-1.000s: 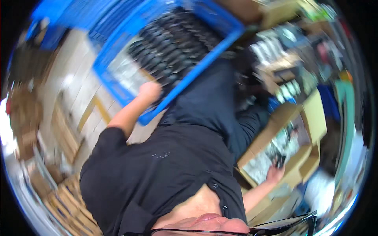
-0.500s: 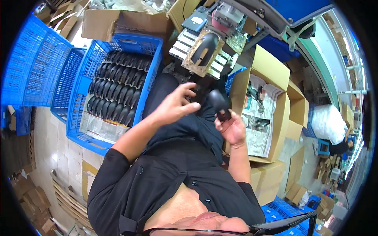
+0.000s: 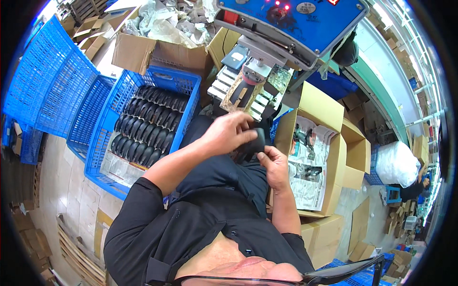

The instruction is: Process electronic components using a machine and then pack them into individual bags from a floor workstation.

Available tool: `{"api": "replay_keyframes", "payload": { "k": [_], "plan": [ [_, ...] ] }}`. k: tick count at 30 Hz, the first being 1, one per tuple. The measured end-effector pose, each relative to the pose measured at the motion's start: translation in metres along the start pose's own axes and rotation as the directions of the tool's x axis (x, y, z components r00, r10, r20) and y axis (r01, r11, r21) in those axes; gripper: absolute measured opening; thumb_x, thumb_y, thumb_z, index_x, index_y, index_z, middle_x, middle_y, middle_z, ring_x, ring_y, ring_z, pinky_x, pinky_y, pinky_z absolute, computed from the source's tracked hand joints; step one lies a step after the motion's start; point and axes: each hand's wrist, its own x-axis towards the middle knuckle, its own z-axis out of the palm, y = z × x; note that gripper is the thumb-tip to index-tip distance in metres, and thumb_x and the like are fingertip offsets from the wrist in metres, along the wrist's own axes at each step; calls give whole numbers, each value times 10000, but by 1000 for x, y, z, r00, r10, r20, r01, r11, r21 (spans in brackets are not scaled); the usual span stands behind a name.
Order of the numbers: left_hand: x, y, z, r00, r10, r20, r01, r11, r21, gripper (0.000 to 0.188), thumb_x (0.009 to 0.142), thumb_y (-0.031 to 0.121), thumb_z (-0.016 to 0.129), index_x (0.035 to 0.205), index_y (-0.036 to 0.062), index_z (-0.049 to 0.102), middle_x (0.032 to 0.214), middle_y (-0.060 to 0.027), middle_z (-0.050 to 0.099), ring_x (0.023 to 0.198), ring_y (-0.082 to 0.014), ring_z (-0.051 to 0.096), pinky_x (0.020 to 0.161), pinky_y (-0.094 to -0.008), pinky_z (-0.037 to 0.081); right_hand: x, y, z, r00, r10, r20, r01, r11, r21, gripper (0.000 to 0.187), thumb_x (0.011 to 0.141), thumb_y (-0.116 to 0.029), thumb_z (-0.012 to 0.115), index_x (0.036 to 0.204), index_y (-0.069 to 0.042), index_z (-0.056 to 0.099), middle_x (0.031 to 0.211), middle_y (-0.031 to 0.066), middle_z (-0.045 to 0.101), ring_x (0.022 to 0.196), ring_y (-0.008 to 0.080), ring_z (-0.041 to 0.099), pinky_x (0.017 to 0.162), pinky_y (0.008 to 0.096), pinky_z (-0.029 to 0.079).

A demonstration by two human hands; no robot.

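Note:
My right hand pinches the lower end of a black curved plastic shell, shaped like a computer mouse cover, above my lap. Close against the shell's left side is my left hand, its fingers loosely bent and apart; the thumb seems to reach the shell's edge. Just ahead, a second black shell lies in a tan fixture on the machine's slotted metal bed. A reddish round pad under the machine head covers that shell's far end.
On the left stands a blue crate with rows of black shells on newspaper. A cardboard box lined with newspaper and holding some dark pieces stands on the right. The machine's blue control panel overhangs the far side.
My hands have come together, the left moving right to the held shell. The reddish pad now sits over the fixture shell, which was uncovered before. The view has tilted up, showing more control panel.

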Motion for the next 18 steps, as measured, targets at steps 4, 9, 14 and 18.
{"api": "replay_keyframes", "payload": {
  "k": [4, 9, 14, 18],
  "plan": [
    [43, 3, -7, 872, 318, -371, -141, 891, 431, 348, 869, 285, 835, 1039, 37, 660, 891, -131, 676, 823, -320, 687, 743, -438, 559, 15, -7, -12, 987, -109, -121, 138, 956, 261, 132, 1011, -72, 703, 1139, -42, 708, 1020, 24, 739, 770, 87, 640, 703, 236, 536],
    [81, -16, -15, 865, 368, -342, -57, 749, 660, 461, 830, 402, 811, 1027, 19, 644, 902, -164, 673, 896, -379, 697, 768, -474, 571, 47, -36, 7, 977, -161, -142, 186, 964, 191, 160, 1024, -102, 696, 1166, -31, 684, 1021, 12, 719, 795, 78, 635, 671, 246, 535],
    [77, -2, -25, 881, 246, -403, 9, 844, 536, 418, 830, 344, 794, 954, -15, 620, 927, -215, 685, 858, -399, 698, 784, -474, 572, 80, -60, 29, 952, -239, -191, 270, 950, 155, 335, 999, -117, 729, 1277, 18, 600, 1020, 25, 673, 820, 80, 609, 624, 237, 508],
    [47, -21, -47, 843, 187, -504, 84, 880, 467, 396, 798, 355, 817, 861, 18, 619, 796, -174, 665, 767, -360, 694, 710, -443, 551, 115, -74, 60, 944, -291, -157, 315, 937, 155, 381, 985, -116, 741, 1280, 36, 556, 946, 47, 661, 734, 91, 609, 580, 238, 514]
  ]
}}
